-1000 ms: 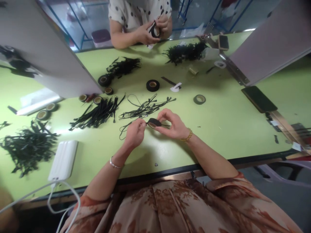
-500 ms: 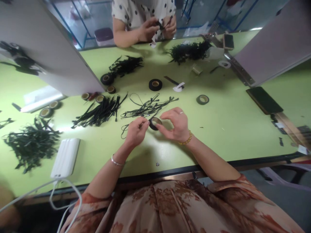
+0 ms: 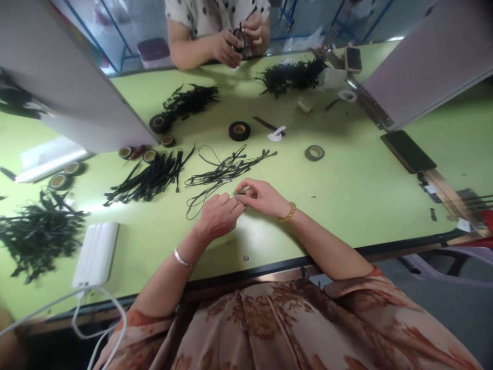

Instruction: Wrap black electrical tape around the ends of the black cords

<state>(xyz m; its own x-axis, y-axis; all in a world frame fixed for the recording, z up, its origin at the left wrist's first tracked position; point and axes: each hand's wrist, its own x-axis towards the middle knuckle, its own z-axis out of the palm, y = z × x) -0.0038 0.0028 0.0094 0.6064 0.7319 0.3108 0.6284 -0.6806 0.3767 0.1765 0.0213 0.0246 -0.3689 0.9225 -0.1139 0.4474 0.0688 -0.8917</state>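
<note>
My left hand (image 3: 217, 216) and my right hand (image 3: 264, 198) meet fingertip to fingertip low over the green table (image 3: 346, 205). Between my right fingers a small black tape roll (image 3: 242, 193) shows only as a dark sliver; the rest is hidden. My left fingers pinch the end of a thin black cable (image 3: 196, 198), which trails left and back toward a loose spread of black cables (image 3: 227, 168) just beyond my hands.
A black cable bundle (image 3: 150, 177) lies left of the spread, with a black tape roll (image 3: 239, 131) and a grey-green roll (image 3: 315, 152) farther back. A white power bank (image 3: 96, 254) is near left, a dark phone (image 3: 408, 151) right. A co-worker's hands (image 3: 234, 38) work across the table.
My hands have closed together and dropped lower to the table. The tape roll, plainly visible before, is now almost covered by my right fingers. The view shifted slightly.
</note>
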